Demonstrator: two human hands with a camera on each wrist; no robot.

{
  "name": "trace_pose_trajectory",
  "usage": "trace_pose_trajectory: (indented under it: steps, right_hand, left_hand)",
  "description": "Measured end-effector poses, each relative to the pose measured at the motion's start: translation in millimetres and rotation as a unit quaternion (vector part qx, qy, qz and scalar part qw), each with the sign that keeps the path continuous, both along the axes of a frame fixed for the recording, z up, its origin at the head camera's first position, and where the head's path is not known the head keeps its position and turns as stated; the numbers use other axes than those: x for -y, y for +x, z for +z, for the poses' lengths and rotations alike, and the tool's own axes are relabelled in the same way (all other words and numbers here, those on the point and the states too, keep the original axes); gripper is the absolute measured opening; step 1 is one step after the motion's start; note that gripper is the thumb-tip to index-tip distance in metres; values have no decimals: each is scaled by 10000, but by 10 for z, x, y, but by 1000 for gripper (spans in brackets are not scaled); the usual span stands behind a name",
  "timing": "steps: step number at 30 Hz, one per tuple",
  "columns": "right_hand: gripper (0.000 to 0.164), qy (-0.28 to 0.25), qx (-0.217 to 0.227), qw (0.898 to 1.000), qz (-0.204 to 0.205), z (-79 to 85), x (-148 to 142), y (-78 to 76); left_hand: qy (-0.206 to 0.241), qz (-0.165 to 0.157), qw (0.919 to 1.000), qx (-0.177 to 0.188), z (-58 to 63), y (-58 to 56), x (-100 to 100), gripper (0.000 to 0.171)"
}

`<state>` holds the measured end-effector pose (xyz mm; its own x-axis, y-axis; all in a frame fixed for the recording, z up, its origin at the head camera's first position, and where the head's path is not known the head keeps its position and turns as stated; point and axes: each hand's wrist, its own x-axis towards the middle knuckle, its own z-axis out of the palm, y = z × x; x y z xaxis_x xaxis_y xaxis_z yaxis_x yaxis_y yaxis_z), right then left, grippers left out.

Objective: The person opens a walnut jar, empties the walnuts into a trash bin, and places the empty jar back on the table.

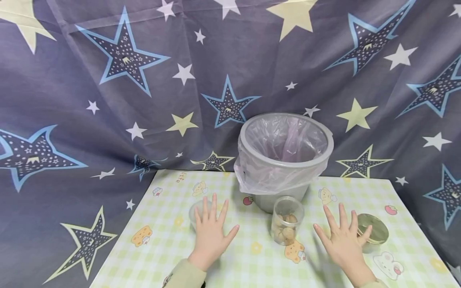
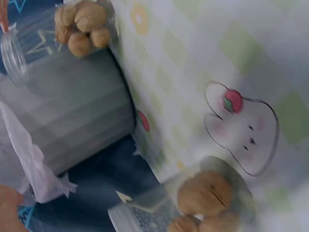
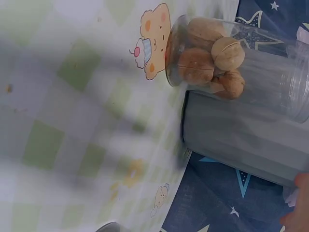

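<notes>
L grip & R grip spread wide, flanking jar w/ walnuts.

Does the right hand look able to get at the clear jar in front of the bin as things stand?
Probably yes: the right hand is spread and holds nothing, and nothing stands between it and the jar.

I've got a green-checked table on my feed — grey bin at twelve o'clock, a clear jar of walnuts standing just this side of it, another walnut jar at ten — and a round green-topped container at three.
</notes>
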<state>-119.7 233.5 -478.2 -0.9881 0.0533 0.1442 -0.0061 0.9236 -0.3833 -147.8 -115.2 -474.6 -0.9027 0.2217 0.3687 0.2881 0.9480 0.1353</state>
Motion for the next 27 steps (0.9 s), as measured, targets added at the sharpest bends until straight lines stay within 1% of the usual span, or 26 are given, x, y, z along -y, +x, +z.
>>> trace_pose_trajectory:
  steps: [2,6,10,12,15,19,22,25,27]
  right_hand:
    - [68,-8,-180,9998,-4,7,18,-2]
    - [64,-49,-575,9983,46,6,53,-18]
    - [62,-61,-801,9967,149,15,77,-27]
    - [61,-33,-879,9959,209,23,88,-29]
    - [60,-25,-1041,9940,329,39,116,-26]
    - [58,-111,-1294,9899,568,64,160,-48]
    - [58,-163,-1407,9871,749,96,203,-70]
    - [58,-149,-1491,9848,882,136,257,-87]
    - [57,-141,-1528,9833,976,158,293,-102]
  left_hand:
    - [52,35,10000,-33,-2,-11,67,75]
    - [421,76,9991,-63,-7,-39,228,79]
    - [1040,140,9945,-3,-48,-82,409,86]
    - [1366,208,9904,77,-89,-107,501,89]
    - [1714,350,9844,208,-157,-135,633,95]
    - [1956,547,9784,393,-240,-158,770,104]
    - [2163,610,9725,606,-283,-172,839,109]
    - [2448,626,9627,972,-329,-185,887,115]
    - [2705,589,9526,1260,-372,-193,913,119]
